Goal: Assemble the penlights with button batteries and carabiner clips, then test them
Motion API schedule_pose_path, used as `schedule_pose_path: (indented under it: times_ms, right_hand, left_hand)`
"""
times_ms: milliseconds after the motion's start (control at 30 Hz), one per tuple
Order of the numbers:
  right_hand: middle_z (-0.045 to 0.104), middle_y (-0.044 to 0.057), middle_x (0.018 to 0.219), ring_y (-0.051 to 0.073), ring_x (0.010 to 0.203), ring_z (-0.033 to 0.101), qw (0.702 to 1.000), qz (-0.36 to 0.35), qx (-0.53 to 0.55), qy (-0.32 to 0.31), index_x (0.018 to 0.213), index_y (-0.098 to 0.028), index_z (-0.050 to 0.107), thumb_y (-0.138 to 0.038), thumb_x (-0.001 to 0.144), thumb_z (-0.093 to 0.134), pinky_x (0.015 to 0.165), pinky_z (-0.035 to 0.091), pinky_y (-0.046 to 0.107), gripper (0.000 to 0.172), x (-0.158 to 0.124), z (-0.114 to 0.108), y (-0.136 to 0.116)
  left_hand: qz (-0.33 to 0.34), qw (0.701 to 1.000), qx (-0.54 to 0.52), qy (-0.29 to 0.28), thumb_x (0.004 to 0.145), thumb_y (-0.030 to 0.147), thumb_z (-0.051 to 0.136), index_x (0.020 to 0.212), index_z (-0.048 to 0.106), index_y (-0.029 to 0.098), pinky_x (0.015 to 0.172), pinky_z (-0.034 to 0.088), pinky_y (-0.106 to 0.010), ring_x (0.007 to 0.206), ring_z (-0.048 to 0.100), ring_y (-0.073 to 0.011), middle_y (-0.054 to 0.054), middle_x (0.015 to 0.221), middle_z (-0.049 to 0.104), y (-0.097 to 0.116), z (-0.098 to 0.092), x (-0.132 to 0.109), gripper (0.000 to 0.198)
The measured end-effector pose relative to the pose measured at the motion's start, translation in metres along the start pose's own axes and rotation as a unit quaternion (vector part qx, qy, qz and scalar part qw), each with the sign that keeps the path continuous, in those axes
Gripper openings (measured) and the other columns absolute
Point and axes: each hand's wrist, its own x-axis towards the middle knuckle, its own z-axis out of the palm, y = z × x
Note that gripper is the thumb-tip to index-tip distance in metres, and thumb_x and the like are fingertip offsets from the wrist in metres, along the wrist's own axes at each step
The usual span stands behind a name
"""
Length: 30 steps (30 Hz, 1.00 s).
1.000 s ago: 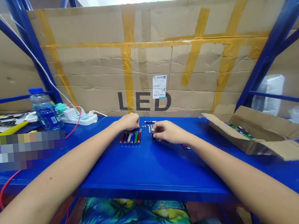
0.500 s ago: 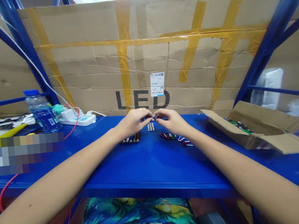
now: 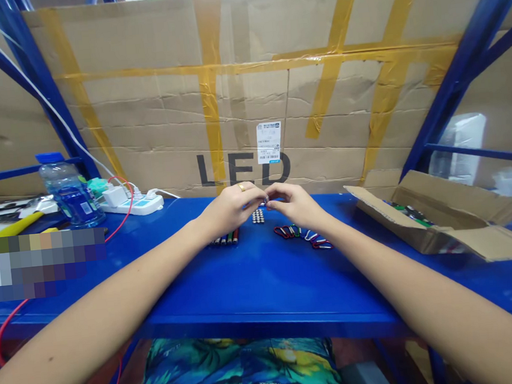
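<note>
While the left hand (image 3: pixel 233 207) and the right hand (image 3: pixel 296 205) are coming together tip to tip at the centre of the frame, their thumbs and fingers are pinching a small shiny piece (image 3: pixel 266 199) between them. Fingers are hiding most of it, so its exact kind is not showing. The step in hand, as far as I can judge, is close fingertip work on this piece; the next move is probably calling for a steady pinch and fine turning or pressing, with little arm travel.

Just below the fingertips, a block of small silver discs (image 3: pixel 258 216) is sitting in neat rows. Under the left wrist, lower left of centre, a row of coloured tubes (image 3: pixel 227 239) is lying partly covered. Below the right hand, right of centre, coloured carabiners (image 3: pixel 303 236) are fanning out across the blue table (image 3: pixel 256 288). Farther out, an open cardboard box (image 3: pixel 441 213) is standing at the right, and a bottle (image 3: pixel 73 194) is standing beside a power strip (image 3: pixel 146 205) at the left.
</note>
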Motion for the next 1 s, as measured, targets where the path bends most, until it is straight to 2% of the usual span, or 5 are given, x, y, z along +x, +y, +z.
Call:
schedule_pose_path:
  times_ms: [233,433,567,767,1000]
  right_hand:
    - [0.068,0.004,0.086,0.02,0.086,0.063,1.0,0.007,-0.017,0.001,0.085,-0.017,0.065,-0.02,0.074,0.064,0.083,0.049,0.038,0.012,0.0,0.0,0.0]
    - [0.066,0.003,0.085,0.019,0.086,0.061,1.0,0.002,-0.019,0.005,0.086,-0.018,0.063,-0.021,0.074,0.064,0.083,0.049,0.037,0.012,-0.001,0.0,0.006]
    - [0.067,0.004,0.087,0.019,0.086,0.061,1.0,-0.002,-0.016,-0.004,0.086,-0.018,0.063,-0.02,0.076,0.063,0.083,0.05,0.037,0.011,-0.001,0.001,0.006]
    - [0.067,0.004,0.083,0.018,0.082,0.063,1.0,0.012,-0.014,0.017,0.088,-0.018,0.062,-0.018,0.078,0.06,0.079,0.052,0.036,0.01,-0.003,0.003,0.004]
    - [0.068,0.003,0.084,0.018,0.082,0.062,0.996,0.0,-0.085,-0.002,0.082,-0.019,0.06,-0.017,0.077,0.06,0.079,0.049,0.035,0.005,-0.006,0.01,0.0]
  left_hand:
    - [-0.003,0.998,0.036,-0.044,0.095,0.018,0.046,0.1,0.066,0.016,0.075,0.052,-0.031,0.087,0.063,-0.0175,-0.009,0.094,0.068,0.0,0.002,-0.002,0.02]
    - [-0.035,0.999,0.016,-0.037,0.092,0.015,0.048,0.1,0.065,0.017,0.079,0.053,-0.032,0.089,0.064,-0.0172,-0.007,0.094,0.069,0.002,-0.001,-0.002,0.019]
    - [-0.029,0.997,0.048,-0.057,0.093,0.018,0.047,0.103,0.066,0.017,0.079,0.053,-0.033,0.091,0.064,-0.0181,-0.008,0.098,0.068,0.005,0.001,-0.003,0.021]
    - [-0.051,0.992,0.098,-0.053,0.094,0.02,0.047,0.106,0.065,0.017,0.074,0.053,-0.032,0.092,0.064,-0.0202,-0.009,0.098,0.068,0.008,0.005,-0.003,0.022]
    - [-0.084,0.991,0.051,-0.091,0.092,0.022,0.053,0.088,0.062,0.016,0.074,0.051,-0.033,0.085,0.062,-0.0193,-0.007,0.088,0.065,0.008,0.006,-0.001,0.012]
